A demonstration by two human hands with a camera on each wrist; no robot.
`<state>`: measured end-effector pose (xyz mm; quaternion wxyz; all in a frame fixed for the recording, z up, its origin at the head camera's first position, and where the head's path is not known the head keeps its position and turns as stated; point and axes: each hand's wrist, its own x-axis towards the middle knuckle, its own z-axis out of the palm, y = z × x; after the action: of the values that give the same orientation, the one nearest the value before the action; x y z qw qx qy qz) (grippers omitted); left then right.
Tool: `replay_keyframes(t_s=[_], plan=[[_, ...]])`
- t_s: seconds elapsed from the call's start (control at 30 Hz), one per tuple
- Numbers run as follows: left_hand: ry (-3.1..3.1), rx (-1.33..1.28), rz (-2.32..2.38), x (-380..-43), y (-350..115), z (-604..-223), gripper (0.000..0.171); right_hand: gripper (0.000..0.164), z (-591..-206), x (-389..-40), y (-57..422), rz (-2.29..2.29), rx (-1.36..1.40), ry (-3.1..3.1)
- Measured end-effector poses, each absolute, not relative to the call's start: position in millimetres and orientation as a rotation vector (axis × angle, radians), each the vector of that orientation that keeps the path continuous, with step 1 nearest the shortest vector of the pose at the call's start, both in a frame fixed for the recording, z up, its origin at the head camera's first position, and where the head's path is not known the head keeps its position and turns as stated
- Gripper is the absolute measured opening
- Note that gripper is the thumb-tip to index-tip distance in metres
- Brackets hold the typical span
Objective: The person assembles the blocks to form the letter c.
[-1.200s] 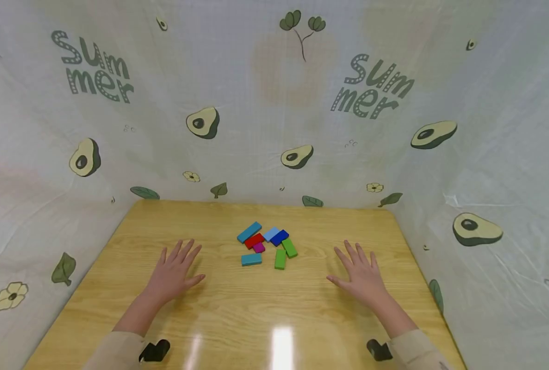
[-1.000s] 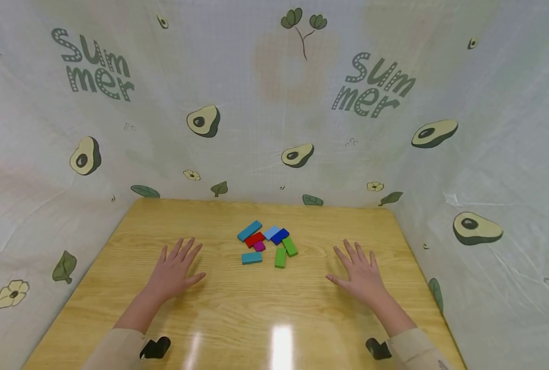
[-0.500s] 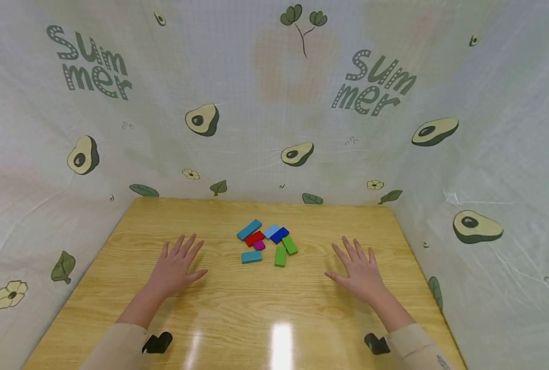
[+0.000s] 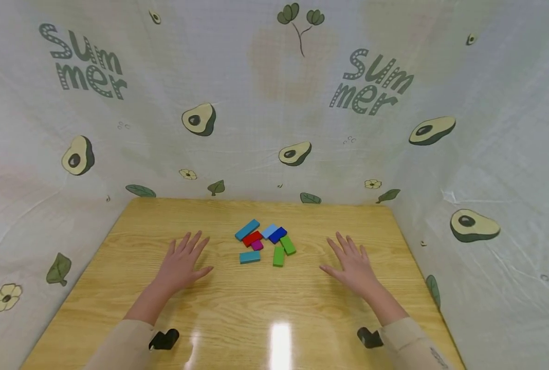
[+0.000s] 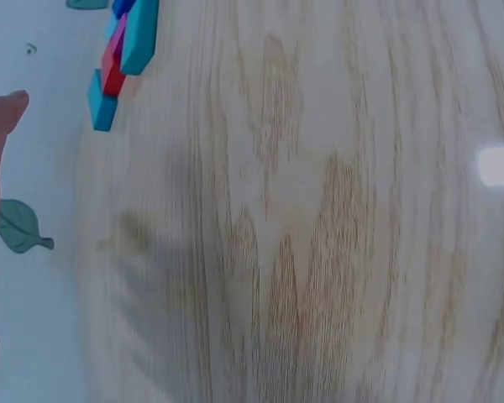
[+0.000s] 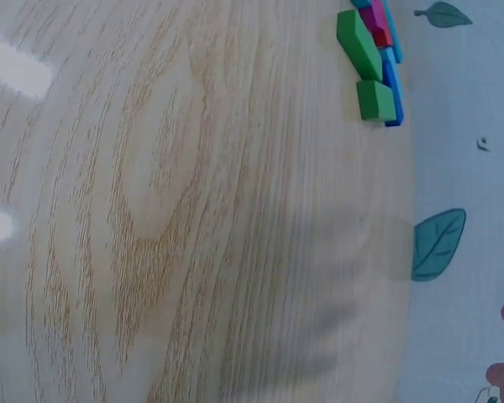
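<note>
L hand [image 4: 180,268] over the wood table [image 4: 237,308], fingers straight & spread apart — R hand [image 4: 355,268] same. Blocks lie btwn them, near table's far edge, well apart from both: long teal block [image 4: 247,229] at back L, then red block [image 4: 252,238] & magenta block [image 4: 257,245] in front of it; light-blue block [image 4: 270,231] beside dark-blue block [image 4: 278,235]; rear green block [image 4: 288,245] & front green block [image 4: 278,256] on R; second teal block [image 4: 250,257] front L. Cloth w/ avocado print [image 4: 246,169] behind.
</note>
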<state>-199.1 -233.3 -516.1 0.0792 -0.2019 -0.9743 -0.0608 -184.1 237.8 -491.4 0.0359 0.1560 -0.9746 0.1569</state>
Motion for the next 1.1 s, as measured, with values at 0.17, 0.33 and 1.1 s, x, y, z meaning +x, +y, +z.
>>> replay_keyframes(t_s=[0.17, 0.33, 1.1], plan=[[-2.890, -0.621, -0.277, -208, -224, -518, 0.082, 0.086, -489, -189, 233, 0.586, 0.502, -2.983], [-2.895, -0.637, -0.353, -219, -213, -521, 0.084, 0.087, -487, -195, 227, 0.690, 0.516, -2.989], [-2.916, -0.705, -0.551, -265, -183, -543, 0.069, 0.077, -496, -230, 184, 1.180, 0.602, -3.006]])
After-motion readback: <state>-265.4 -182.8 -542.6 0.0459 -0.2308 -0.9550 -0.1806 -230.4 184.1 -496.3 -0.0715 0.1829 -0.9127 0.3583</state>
